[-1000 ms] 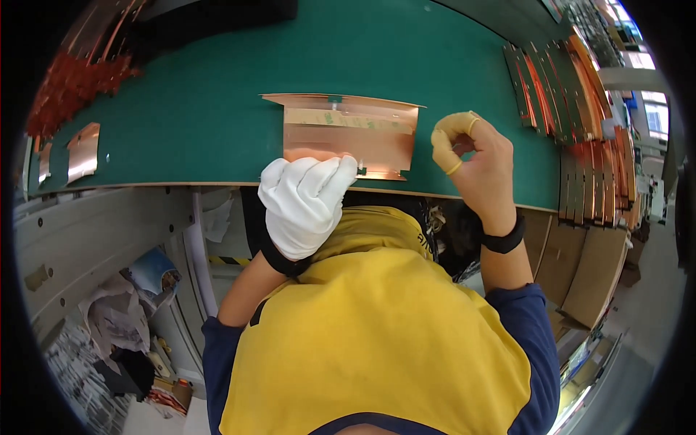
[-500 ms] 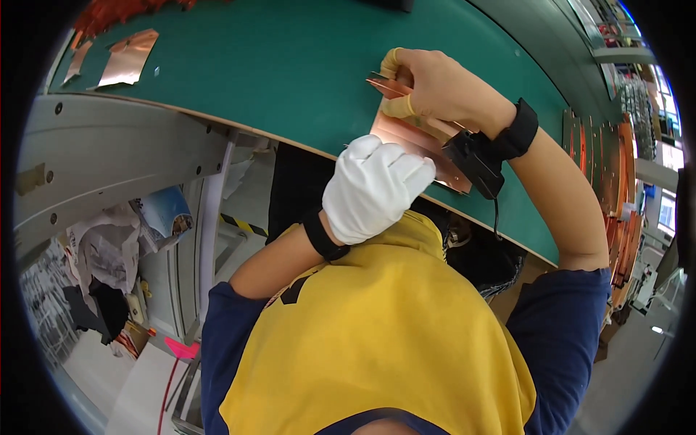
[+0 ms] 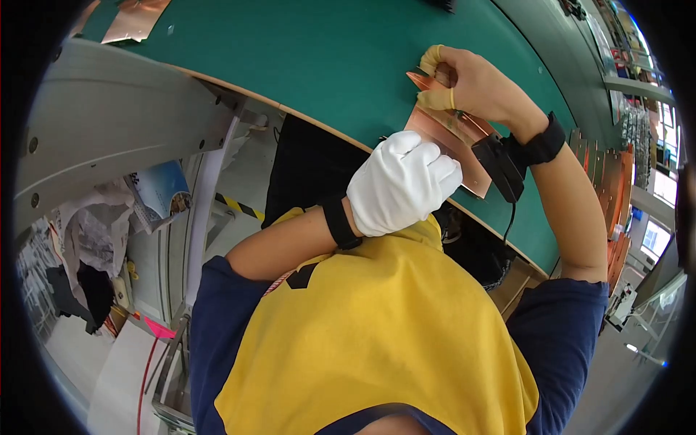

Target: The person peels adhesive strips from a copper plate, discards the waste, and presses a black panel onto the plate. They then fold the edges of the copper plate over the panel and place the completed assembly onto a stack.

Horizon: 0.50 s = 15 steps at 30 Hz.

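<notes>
1. The copper sheet (image 3: 451,138) lies on the green surface (image 3: 312,65), by the near edge and between the two hands; it slants down to the right, and one long side stands up as a folded edge.
2. The right grip (image 3: 482,87) (bare, apart from yellow finger covers (image 3: 436,98) on the thumb and a finger) reaches over the far side of the sheet and is closed on that raised edge, whose pointed end sticks out to the left between the digits.
3. The left grip (image 3: 404,185), in a white glove, has its fingers curled at the near side of the sheet (whether they pinch it or only press there, I cannot tell, as the glove covers the spot).
4. A black wristband (image 3: 340,222) circles the left wrist; the right wrist wears one too, with a black box (image 3: 500,170) that hangs over the sheet's right part and trails a thin cable (image 3: 511,221).
5. Farther right stands a row of copper parts (image 3: 612,174), well apart from the sheet.
6. Another copper piece (image 3: 136,20) lies at the upper left (partly cut off by the rim of the view).
</notes>
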Motion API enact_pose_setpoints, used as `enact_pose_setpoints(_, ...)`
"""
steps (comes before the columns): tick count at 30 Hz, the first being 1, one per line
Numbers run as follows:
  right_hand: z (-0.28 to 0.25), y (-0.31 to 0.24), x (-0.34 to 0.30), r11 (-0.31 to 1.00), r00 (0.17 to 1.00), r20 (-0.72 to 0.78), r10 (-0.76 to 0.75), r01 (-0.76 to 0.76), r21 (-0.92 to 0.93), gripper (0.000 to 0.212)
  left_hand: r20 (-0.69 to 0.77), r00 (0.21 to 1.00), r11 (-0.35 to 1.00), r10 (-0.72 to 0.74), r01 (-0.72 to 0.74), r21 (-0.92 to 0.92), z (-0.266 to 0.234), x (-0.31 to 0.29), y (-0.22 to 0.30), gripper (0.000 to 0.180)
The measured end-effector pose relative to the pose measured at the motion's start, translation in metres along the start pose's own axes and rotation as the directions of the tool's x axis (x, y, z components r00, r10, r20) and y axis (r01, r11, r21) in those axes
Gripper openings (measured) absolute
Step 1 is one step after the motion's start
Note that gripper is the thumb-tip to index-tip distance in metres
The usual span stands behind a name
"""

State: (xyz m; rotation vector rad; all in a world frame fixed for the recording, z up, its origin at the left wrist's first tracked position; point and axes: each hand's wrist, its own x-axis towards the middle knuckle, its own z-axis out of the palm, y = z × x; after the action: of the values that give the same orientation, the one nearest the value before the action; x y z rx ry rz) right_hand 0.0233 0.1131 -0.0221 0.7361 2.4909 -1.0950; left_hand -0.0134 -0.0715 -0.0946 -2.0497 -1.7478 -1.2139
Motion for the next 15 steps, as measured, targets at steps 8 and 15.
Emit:
enact_pose_setpoints(8,0.0090,-0.0028,-0.0078,0.993,0.991,-0.099,-0.089,0.081,-0.087,0.038,0.015,1.000,1.000,0.012,-0.012,0.017,-0.0023,0.0017,0.0004,0.020)
enact_pose_setpoints(15,0.0060,0.0001,-0.0066,0.999,0.998,-0.047,-0.035,0.037,0.025,0.038,-0.052,0.999,1.000,0.009,-0.010,-0.006,0.0005,0.0027,0.0010,0.005)
